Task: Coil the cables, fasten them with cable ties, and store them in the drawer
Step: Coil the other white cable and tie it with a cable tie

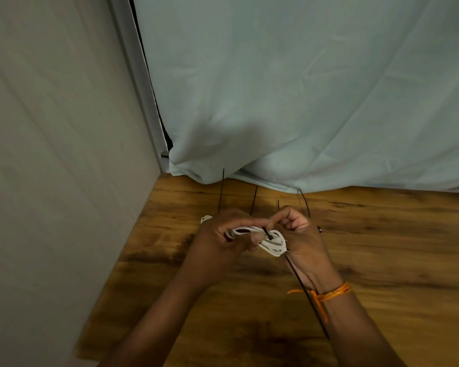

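Just above the table [382, 247], near its far edge, both hands hold a coiled white cable [272, 245]. The left hand [223, 234] grips one end of it, thumb pressed beside the black tie [267, 232] looped round it. The right hand [301, 234] curls round the other end. The tie's tail crosses the right wrist by an orange thread [329, 294]. Spare ties [221, 192] lie at the table's far edge, beside a blue cloth [302, 102].

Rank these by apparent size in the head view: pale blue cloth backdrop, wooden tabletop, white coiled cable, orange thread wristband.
1. pale blue cloth backdrop
2. wooden tabletop
3. white coiled cable and orange thread wristband: these look alike, and the cable is partly hidden, so they are not ranked.
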